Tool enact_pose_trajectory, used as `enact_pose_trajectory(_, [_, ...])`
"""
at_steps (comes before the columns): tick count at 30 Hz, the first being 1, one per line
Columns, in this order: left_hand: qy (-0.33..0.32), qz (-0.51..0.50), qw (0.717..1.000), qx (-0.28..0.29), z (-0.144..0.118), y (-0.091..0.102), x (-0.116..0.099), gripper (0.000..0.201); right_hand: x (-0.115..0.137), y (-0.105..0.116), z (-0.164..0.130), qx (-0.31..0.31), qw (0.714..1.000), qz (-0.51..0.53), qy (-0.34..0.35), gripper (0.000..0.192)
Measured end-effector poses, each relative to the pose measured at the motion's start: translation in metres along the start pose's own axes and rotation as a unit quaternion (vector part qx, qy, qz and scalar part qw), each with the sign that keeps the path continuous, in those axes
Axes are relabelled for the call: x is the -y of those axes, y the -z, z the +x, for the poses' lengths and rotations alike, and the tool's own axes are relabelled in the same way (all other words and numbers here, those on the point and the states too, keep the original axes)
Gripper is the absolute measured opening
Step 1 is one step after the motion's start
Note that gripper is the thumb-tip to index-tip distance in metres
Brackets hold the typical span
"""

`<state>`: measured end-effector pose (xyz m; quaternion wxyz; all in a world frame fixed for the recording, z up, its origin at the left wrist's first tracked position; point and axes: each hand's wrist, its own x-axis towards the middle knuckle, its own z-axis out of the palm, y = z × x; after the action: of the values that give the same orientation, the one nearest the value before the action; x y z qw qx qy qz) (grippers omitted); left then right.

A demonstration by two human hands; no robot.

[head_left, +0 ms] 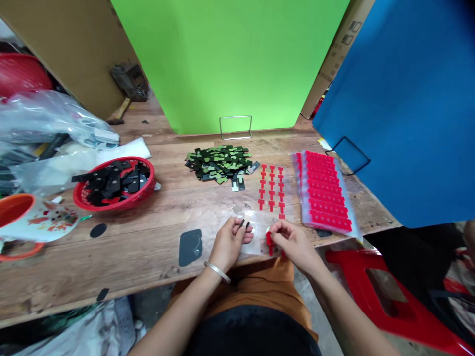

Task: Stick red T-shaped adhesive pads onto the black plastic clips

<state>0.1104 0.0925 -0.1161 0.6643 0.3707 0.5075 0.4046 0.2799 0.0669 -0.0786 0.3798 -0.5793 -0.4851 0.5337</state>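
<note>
At the table's front edge, my left hand (229, 241) is closed on a small dark piece (245, 224) that shows two black prongs above the fingers. My right hand (293, 243) pinches a red T-shaped piece (269, 239), a little to the right of the left hand. Beneath both hands lies a clear plastic sheet (254, 247). Just beyond it, red T-shaped pieces (271, 186) are laid out in three columns. A loose heap of dark and green-tinted flat pieces (222, 165), some with pale slots, sits farther back.
Plastic-wrapped red strips (328, 195) are stacked at right. To the left stand a red basket (143, 200) of black pieces and a mug (55, 222). A green panel (230, 59) and a blue panel (401, 123) rise behind. There is a red stool (411, 316) at lower right.
</note>
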Motion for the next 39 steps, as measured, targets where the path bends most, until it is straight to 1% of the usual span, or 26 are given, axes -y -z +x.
enact_pose_trajectory(3, [0.033,-0.051,0.998,0.009,-0.005,-0.001,-0.008,0.026,0.006,-0.006,0.002,-0.03,0.998,0.056,0.003,0.008])
enact_pose_trajectory(7, [0.067,-0.115,0.991,0.029,-0.017,-0.002,-0.021,0.027,0.009,-0.028,0.008,-0.037,0.994,0.091,0.036,0.015])
enact_pose_trajectory(10, [0.082,-0.14,0.986,0.027,-0.024,-0.002,-0.026,0.031,0.007,-0.041,0.013,-0.056,0.993,0.087,0.06,0.014])
enact_pose_trajectory(13, [0.092,-0.154,0.983,0.023,-0.027,-0.001,-0.029,0.034,0.004,-0.048,0.016,-0.077,0.992,0.059,0.077,0.013])
enact_pose_trajectory(20, [0.084,-0.149,0.985,0.033,-0.027,0.0,-0.03,0.032,0.005,-0.054,0.014,-0.092,0.99,0.035,0.099,0.012])
enact_pose_trajectory(31, [0.066,-0.142,0.987,0.041,-0.028,0.002,-0.028,0.033,0.004,-0.058,0.014,-0.101,0.991,0.036,0.081,0.013])
enact_pose_trajectory(39, [0.062,-0.146,0.986,0.046,-0.029,0.001,-0.03,0.03,0.006,-0.06,0.013,-0.101,0.991,0.048,0.074,0.012])
